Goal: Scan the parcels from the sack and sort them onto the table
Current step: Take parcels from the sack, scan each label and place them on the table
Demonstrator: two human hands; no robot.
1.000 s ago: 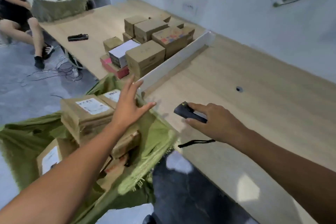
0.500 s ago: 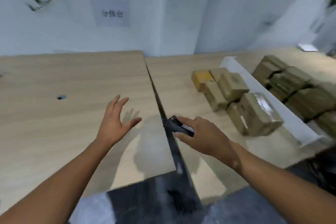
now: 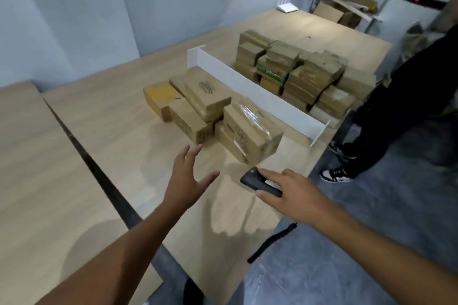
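My right hand (image 3: pixel 290 195) grips a black handheld scanner (image 3: pixel 259 182), its strap (image 3: pixel 272 242) dangling below. My left hand (image 3: pixel 187 181) hovers over the wooden table (image 3: pixel 111 131) with fingers spread, holding nothing. Just beyond both hands lies a group of brown cardboard parcels (image 3: pixel 208 109); the nearest one (image 3: pixel 250 131) carries clear tape on top. A white divider board (image 3: pixel 257 91) stands on edge behind them, and a bigger stack of parcels (image 3: pixel 302 74) lies past it. The sack is out of view.
A dark gap (image 3: pixel 104 176) separates this table from another one (image 3: pixel 29 181) at the left. A person in black trousers (image 3: pixel 401 116) stands at the table's right edge. Cardboard on a rack (image 3: pixel 344 5) stands at the back right. Grey floor lies below right.
My view has swung right from the sack to the table with sorted parcels, which now lie closer. Both hands kept their poses, the right still holding the scanner.
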